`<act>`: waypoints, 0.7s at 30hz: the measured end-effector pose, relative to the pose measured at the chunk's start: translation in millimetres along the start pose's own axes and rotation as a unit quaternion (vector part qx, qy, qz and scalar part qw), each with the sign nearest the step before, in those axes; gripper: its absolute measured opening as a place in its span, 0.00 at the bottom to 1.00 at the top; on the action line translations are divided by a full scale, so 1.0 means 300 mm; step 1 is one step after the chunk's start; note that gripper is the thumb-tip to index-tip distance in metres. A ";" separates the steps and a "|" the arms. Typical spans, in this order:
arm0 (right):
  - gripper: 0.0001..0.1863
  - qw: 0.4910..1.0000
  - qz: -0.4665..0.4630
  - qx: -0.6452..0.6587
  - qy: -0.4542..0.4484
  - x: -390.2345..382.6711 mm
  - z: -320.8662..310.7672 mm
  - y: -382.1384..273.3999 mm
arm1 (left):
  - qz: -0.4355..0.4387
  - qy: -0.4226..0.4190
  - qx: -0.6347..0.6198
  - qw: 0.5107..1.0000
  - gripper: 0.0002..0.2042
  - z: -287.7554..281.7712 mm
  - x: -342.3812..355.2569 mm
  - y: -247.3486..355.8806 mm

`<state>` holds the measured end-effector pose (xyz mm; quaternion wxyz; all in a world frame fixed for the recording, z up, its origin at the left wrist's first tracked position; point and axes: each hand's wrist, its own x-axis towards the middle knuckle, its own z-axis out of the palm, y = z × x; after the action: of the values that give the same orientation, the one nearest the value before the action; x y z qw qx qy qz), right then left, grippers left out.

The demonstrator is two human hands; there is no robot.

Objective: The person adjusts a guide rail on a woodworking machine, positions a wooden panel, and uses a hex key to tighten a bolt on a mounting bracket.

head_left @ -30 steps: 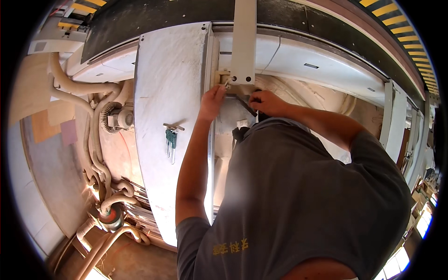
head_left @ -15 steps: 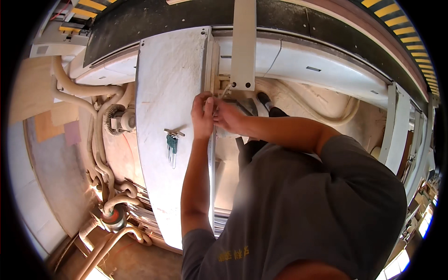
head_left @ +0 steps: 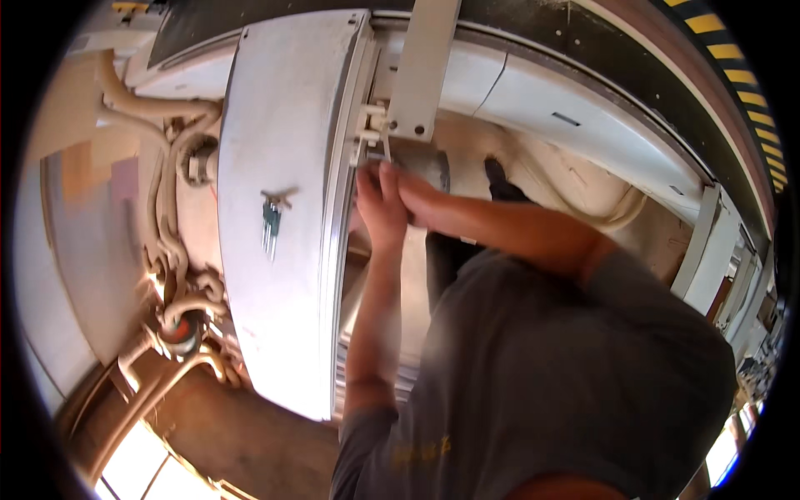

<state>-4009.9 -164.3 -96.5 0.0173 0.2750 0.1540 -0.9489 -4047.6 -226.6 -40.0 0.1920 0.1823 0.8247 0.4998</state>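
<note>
My left hand [head_left: 382, 204] and my right hand [head_left: 419, 198] are together just off the right edge of the long white table [head_left: 279, 325]. The fingers of both are closed, and whatever they hold is hidden. A thin pale rod or cable [head_left: 386, 148] runs down to the fingertips from a small pale bracket [head_left: 371, 123] on the table's side. Right of the bracket ends a pale beam [head_left: 423, 75] with two dark holes. On the table top lies a hex key set [head_left: 271, 221] in a dark green holder, with a small brownish piece at its upper end.
Beyond the table a black machine bed [head_left: 533, 25] with white panels [head_left: 550, 100] below it crosses the view. Thick dusty hoses [head_left: 167, 175] and a ribbed blower [head_left: 198, 160] stand on the left. A pale hose [head_left: 621, 218] lies on the floor at right, past my foot [head_left: 495, 169].
Both hands have moved off the table's edge to its right side, uncovering the bracket. The view has shifted, so the table and hex key set appear farther left and higher.
</note>
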 end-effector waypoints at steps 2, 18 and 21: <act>0.16 0.995 0.083 -0.051 -0.013 0.029 -0.027 -0.001 | 0.023 -0.031 0.003 0.999 0.19 -0.046 -0.021 0.042; 0.25 0.769 0.181 -0.613 0.025 -0.241 0.035 -0.459 | -0.124 -0.206 -0.138 0.961 0.26 -0.011 0.035 0.091; 0.17 0.541 0.036 -0.840 0.009 -0.202 -0.073 -0.669 | -0.065 -0.096 -0.121 0.986 0.17 -0.230 0.009 -0.050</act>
<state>-3970.8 30.1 -25.2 0.2728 0.1483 0.8708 -0.3812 -4085.9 -283.7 -24.4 0.3231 0.1511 0.7460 0.5624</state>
